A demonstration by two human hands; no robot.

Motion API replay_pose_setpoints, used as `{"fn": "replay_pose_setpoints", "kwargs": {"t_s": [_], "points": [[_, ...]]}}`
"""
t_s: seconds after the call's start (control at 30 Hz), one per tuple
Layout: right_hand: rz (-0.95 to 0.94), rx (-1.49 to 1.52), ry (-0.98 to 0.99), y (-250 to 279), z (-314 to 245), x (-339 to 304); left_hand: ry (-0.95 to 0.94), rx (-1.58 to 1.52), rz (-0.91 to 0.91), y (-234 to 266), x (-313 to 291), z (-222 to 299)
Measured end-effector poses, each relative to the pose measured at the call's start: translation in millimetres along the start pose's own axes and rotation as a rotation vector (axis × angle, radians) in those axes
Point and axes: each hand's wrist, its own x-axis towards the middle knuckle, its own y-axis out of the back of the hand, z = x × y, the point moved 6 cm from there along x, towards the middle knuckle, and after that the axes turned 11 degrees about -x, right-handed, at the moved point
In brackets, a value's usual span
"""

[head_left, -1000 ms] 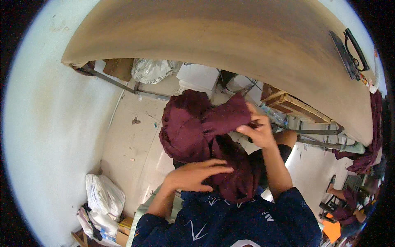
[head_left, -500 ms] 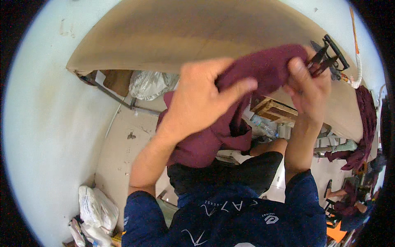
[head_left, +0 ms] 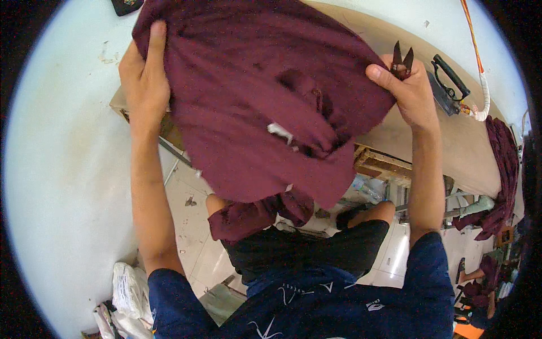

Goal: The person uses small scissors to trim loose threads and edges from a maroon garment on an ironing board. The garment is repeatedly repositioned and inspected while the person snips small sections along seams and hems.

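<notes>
A maroon garment (head_left: 237,101) is spread out between my two hands above the table's edge, its lower part hanging over my lap. My left hand (head_left: 144,82) grips its upper left edge, thumb on top of the cloth. At the upper right edge, my right hand (head_left: 415,93) pinches the fabric between thumb and fingers. Small dark thread snips (head_left: 402,59) are also held in that hand, their two pointed blades apart and upward. A white tag (head_left: 279,133) shows near the middle of the garment, beside a folded, bunched part. The fingers behind the cloth are hidden.
An iron (head_left: 449,85) with a black handle stands on the tan-covered table (head_left: 451,150), right of my right hand. Below is a wooden drawer (head_left: 389,165). More maroon cloth (head_left: 502,152) hangs at right. White plastic bags (head_left: 129,291) lie lower left; another person (head_left: 488,279) is far right.
The garment, bunched between my hands before, is now opened wide and raised. My left hand has moved up and left, gripping its edge; the snips remain in my right hand.
</notes>
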Motion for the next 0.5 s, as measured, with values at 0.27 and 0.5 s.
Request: {"fn": "replay_pose_setpoints", "kwargs": {"t_s": [0.27,0.5], "points": [[0.421,-0.374,0.194,65,-37,48,0.077,0.129,-0.589,24,-31,-9],[0.329,-0.535,0.053,96,-17,62,0.172,0.529,-0.283,94,-4,-58]]}}
